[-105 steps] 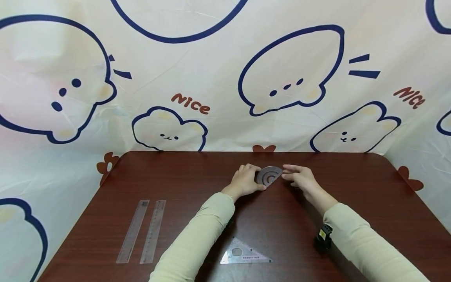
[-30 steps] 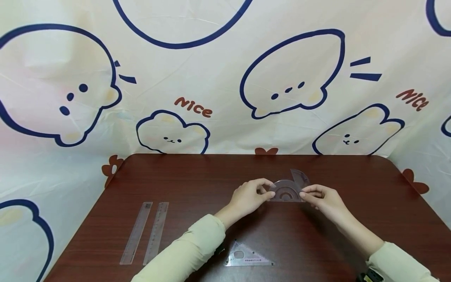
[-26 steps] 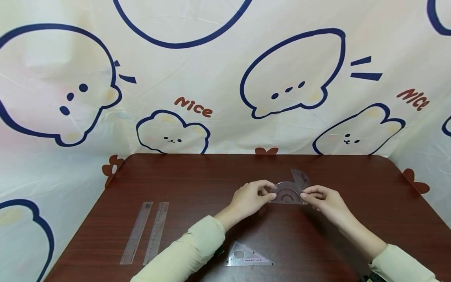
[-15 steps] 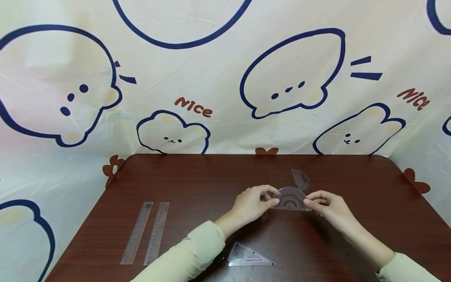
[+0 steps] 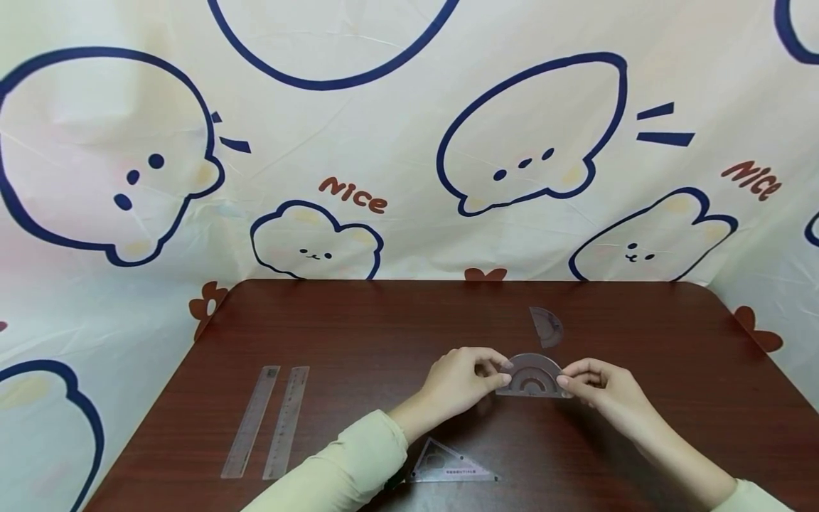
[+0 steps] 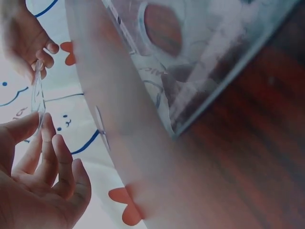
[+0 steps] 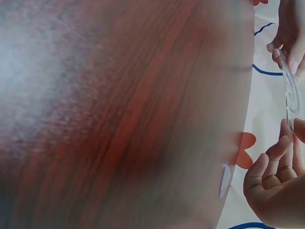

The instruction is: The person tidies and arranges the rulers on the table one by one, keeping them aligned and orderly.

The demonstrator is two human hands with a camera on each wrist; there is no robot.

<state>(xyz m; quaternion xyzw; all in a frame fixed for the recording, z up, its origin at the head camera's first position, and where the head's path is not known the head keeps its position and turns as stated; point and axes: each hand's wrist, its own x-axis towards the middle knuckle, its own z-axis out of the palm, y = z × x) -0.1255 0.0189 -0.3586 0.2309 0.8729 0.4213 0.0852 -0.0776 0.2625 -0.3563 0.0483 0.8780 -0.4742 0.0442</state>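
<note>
A clear protractor [image 5: 532, 374] is held up between both hands, its straight edge toward the person. My left hand [image 5: 457, 380] pinches its left end with thumb and fingers; my right hand [image 5: 608, 391] pinches the right end. In the left wrist view the protractor [image 6: 38, 98] shows nearly edge-on, raised above the table. The right wrist view has the same protractor [image 7: 291, 95] at its right edge, between the hands. Behind it, a second clear half-round protractor [image 5: 547, 327] lies on the table. Nearer the person lies a transparent triangular set square [image 5: 457, 470], close to the left forearm.
Two clear rulers [image 5: 250, 422] lie side by side on the left of the brown table [image 5: 358, 320]. A pale cloth [image 5: 409, 142] with blue cartoon outlines hangs behind and around the table.
The right hand, earlier beside the protractor with fingers extended, now grips its right end. Both hands have brought it toward the person and slightly right, leaving the second protractor uncovered behind.
</note>
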